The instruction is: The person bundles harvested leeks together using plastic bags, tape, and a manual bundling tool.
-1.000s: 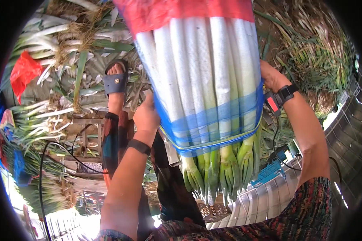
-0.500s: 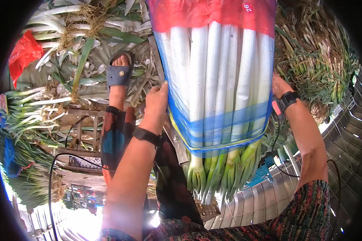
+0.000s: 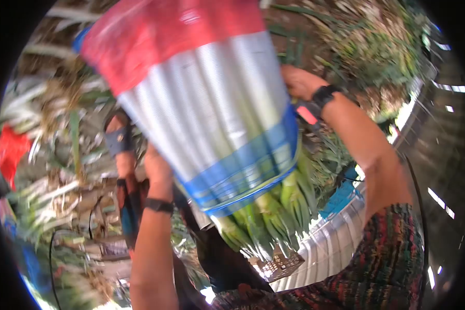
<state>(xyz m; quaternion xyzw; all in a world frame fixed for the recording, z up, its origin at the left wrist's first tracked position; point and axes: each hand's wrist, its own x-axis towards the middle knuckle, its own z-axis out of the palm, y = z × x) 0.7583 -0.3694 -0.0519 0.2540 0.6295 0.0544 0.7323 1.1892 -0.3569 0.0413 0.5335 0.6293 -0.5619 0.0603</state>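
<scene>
A large bundle of leeks (image 3: 217, 103) hangs tilted between my hands, wrapped in a mesh bag with a red band on top and a blue band near the tied green ends. My left hand (image 3: 157, 168) grips the bundle's left edge, its fingers partly hidden behind the bag. On the right edge, my right hand (image 3: 300, 82) is closed on the bundle, with its fingertips out of sight behind it. Each wrist wears a dark band. The bundle is blurred by motion.
Loose leeks (image 3: 31, 204) lie on the left. A red plastic piece (image 3: 10, 154) is at the far left. Cut leaves and roots (image 3: 367, 46) cover the ground at upper right. A sandalled foot (image 3: 119, 132), a blue object (image 3: 341, 196) and a crate (image 3: 279, 263) also show.
The bundle has shifted left and tilted, its red top leaning to the left. Both hands have moved left with it, still holding its sides. The camera view has also shifted.
</scene>
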